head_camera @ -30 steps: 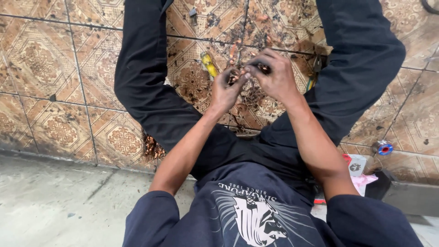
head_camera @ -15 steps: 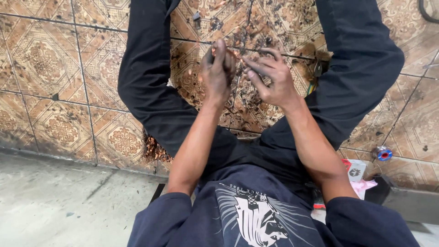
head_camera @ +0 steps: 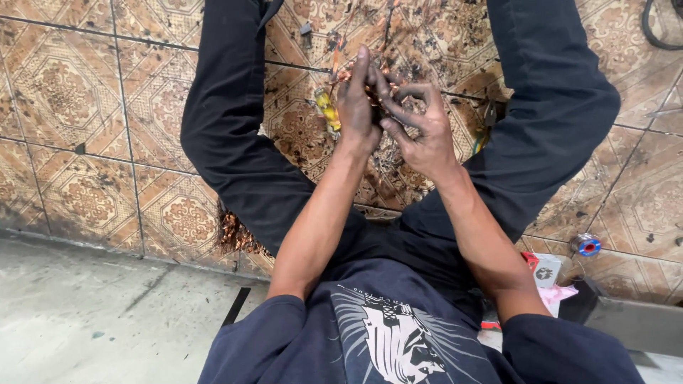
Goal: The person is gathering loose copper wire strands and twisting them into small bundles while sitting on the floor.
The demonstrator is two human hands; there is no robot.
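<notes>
Sitting on the brown patterned tile floor [head_camera: 85, 121], the person spreads legs in black trousers [head_camera: 235, 142] toward eleven and one o'clock, with a dark blue printed T-shirt [head_camera: 384, 334] filling the six o'clock edge of the head view. A grey concrete strip [head_camera: 85, 320] runs along the floor at seven o'clock. Between the legs, near twelve o'clock, both soiled hands meet over a tangle of thin copper wire [head_camera: 373, 78]. The left hand [head_camera: 358, 107] is raised with fingers nearly straight and pressed together, its fingertips touching the wire bundle; whether it truly grips the strands cannot be told. The right hand [head_camera: 420, 131] is curled, fingers bent inward and pinching at the same bundle, just beside the left hand. A yellow-handled screwdriver [head_camera: 327, 110] lies on the tiles just at the nine o'clock side of the left hand. More loose copper scraps [head_camera: 235, 235] sit under the left thigh at eight o'clock. At four o'clock, well apart from the hands, lie a small blue-and-red spool [head_camera: 587, 245] and a small white printed box [head_camera: 544, 270].
</notes>
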